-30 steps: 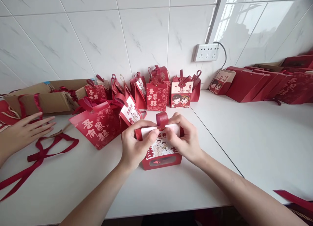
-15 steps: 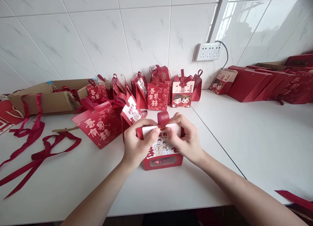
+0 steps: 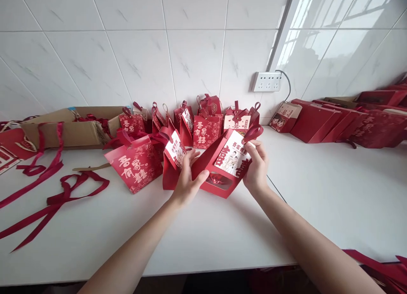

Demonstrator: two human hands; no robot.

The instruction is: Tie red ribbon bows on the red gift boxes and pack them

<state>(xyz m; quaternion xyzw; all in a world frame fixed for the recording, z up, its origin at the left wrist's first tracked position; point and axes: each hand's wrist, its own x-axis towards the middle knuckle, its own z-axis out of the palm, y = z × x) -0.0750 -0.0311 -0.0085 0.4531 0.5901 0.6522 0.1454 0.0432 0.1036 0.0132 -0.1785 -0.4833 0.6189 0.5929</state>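
A red gift box (image 3: 233,158) with a white printed front, a couple's drawing and a small clear window is tilted above the table between my hands. A dark red ribbon loop (image 3: 253,133) sticks out at its top. My right hand (image 3: 257,165) pinches the top edge beside the loop. Around the lower left side of the box is my left hand (image 3: 189,175), thumb at the front and fingers behind the edge. Close to its fingers stands another red gift box (image 3: 174,156) with a white label and ribbon loop.
A flat-fronted red gift box (image 3: 135,165) stands to the left, near loose ribbons (image 3: 68,188). Several finished-looking boxes (image 3: 208,131) line the tiled wall. Behind left is a cardboard carton (image 3: 63,135); more red boxes (image 3: 313,120) lean at right, below a power socket (image 3: 267,81).
The box has left its upright pose and is now tilted, moved up and right. My left hand has gone from its top edge to its lower side; my right hand stays at the top.
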